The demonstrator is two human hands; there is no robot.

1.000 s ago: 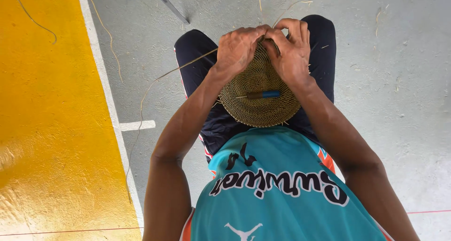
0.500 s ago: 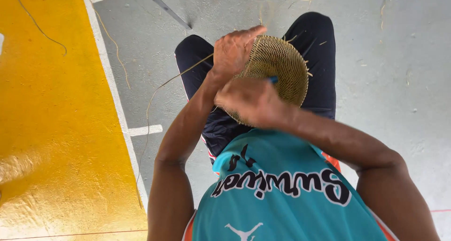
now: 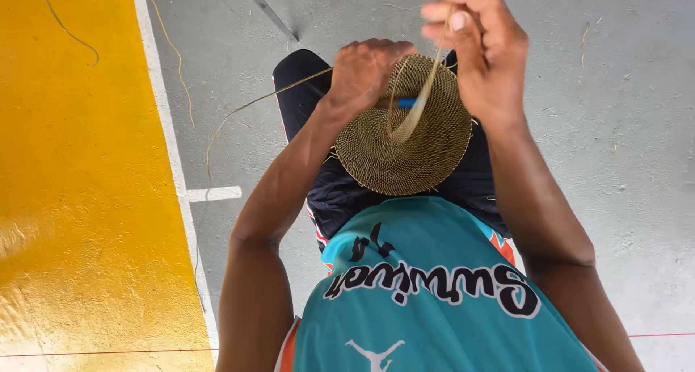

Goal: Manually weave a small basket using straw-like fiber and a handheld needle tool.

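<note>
Hands work apart over our lap. Our left hand [image 3: 365, 71] clamps the far rim of the round, flat, tan woven-fibre disc [image 3: 402, 144], which rests on our dark-trousered thighs [image 3: 340, 191], and steadies it so the weave stays taut. Our right hand [image 3: 481, 46] is raised above it, fingers pinched shut on a thin pale straw strand [image 3: 423, 97] that runs down to the disc's middle (a small blue tool [image 3: 407, 102] lies there). A loose strand [image 3: 246, 111] trails from the disc's left edge over the grey concrete floor [image 3: 622, 162], beside the yellow painted strip [image 3: 79, 198].
</note>
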